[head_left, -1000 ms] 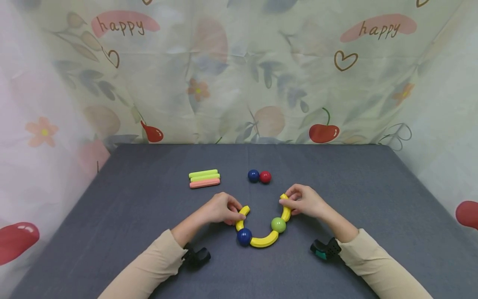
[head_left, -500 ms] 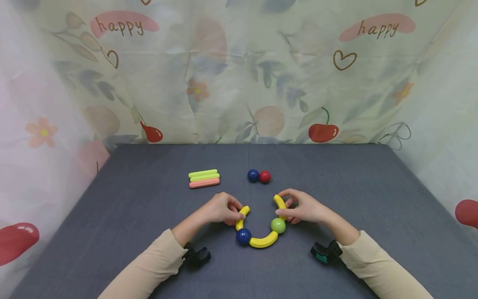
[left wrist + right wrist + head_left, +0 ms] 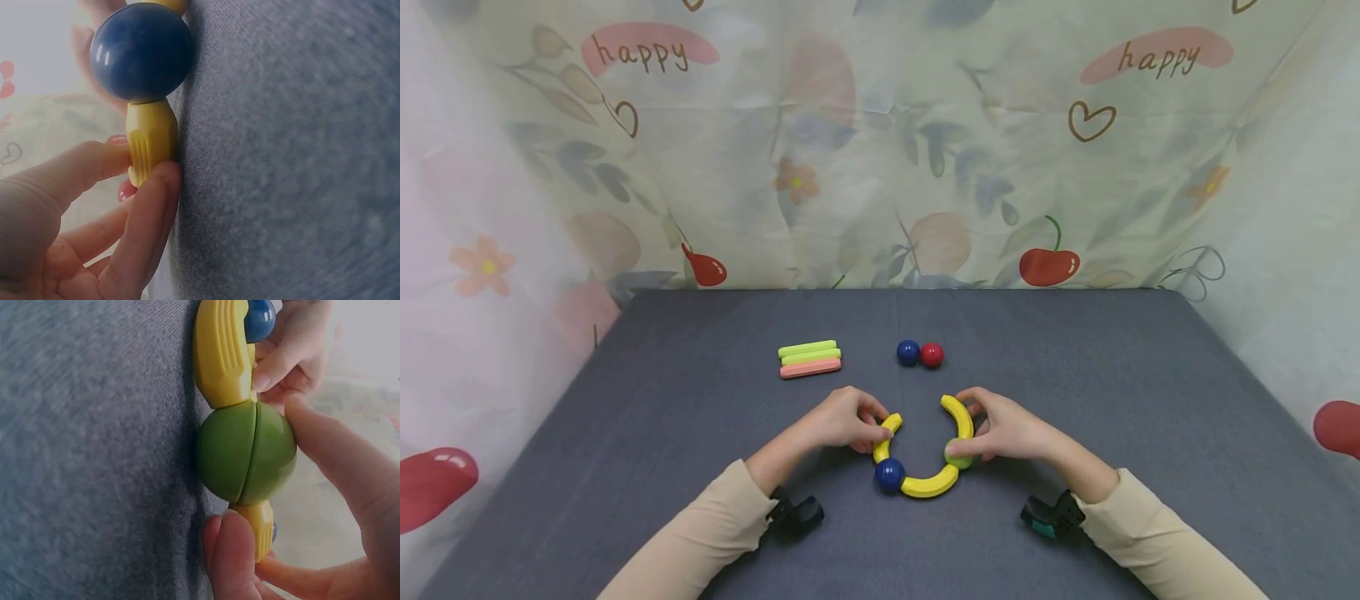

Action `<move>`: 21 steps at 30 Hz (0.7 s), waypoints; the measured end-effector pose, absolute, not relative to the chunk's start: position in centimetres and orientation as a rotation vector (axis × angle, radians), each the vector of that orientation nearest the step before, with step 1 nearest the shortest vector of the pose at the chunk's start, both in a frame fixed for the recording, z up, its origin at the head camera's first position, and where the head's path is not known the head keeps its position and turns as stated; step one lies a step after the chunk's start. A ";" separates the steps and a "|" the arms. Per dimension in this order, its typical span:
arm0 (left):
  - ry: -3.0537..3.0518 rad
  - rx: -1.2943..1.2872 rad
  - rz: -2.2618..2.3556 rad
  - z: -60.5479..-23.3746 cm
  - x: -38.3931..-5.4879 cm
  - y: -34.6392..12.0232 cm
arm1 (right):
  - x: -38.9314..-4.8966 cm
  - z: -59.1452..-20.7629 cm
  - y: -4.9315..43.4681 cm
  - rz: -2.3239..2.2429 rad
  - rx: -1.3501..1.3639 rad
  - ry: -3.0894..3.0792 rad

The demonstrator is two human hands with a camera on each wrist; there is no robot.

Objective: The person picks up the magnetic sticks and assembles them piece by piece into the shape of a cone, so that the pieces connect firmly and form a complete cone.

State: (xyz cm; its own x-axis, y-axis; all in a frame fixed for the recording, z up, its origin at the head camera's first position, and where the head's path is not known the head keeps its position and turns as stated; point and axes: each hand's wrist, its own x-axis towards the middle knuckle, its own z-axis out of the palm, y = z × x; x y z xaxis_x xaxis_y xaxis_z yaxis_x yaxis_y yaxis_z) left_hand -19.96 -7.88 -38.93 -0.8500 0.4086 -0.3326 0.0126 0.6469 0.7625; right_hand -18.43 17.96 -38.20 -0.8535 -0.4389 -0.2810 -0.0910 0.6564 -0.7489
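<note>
Yellow curved rods and balls of a magnetic-style building toy form a U on the table. My left hand [image 3: 847, 419] pinches the left curved rod [image 3: 150, 134] between thumb and fingers. That rod meets a blue ball [image 3: 890, 476], which joins the middle curved rod [image 3: 929, 487]. At the other end of the middle rod sits a green ball [image 3: 228, 450], partly covered by my right thumb in the head view. My right hand [image 3: 1003, 427] has its thumb on this ball and its fingers at the right curved rod [image 3: 958, 414], whose free end bends inward.
Behind the U, a second blue ball [image 3: 908, 352] stands beside a red ball [image 3: 932, 355]. Two yellow-green straight rods [image 3: 807, 347] and a salmon-pink rod [image 3: 811, 368] lie side by side at the back left. A patterned curtain [image 3: 880, 150] hangs behind the dark cloth-covered table [image 3: 1097, 358].
The right curved rod has swung inward, its free end moving left. My right hand has slid down along it toward me, bringing the thumb onto the green ball. The left hand stays put.
</note>
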 end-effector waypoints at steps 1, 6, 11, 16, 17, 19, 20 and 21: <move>2.382 0.329 1.100 -38.9 -20.0 -7.9 | -18.4 -38.2 17.9 -1.063 -0.425 2.439; 2.378 0.335 1.108 -39.0 -20.0 -7.8 | -18.2 -38.1 17.9 -1.031 -0.489 2.441; 2.383 0.365 1.118 -39.0 -20.0 -7.8 | -18.1 -38.0 17.8 -1.008 -0.520 2.419; 2.372 0.370 1.125 -38.9 -19.9 -7.7 | -18.0 -37.9 17.7 -0.980 -0.551 2.455; 2.369 0.367 1.124 -38.9 -19.9 -7.7 | -18.0 -37.8 17.7 -0.973 -0.559 2.467; 2.363 0.358 1.124 -38.9 -19.9 -7.7 | -18.1 -37.8 17.7 -0.955 -0.575 2.493; 2.360 0.353 1.124 -38.8 -19.9 -7.7 | -18.1 -37.7 17.7 -0.947 -0.584 2.504; 2.358 0.347 1.123 -38.8 -19.9 -7.7 | -18.1 -37.7 17.7 -0.944 -0.590 2.510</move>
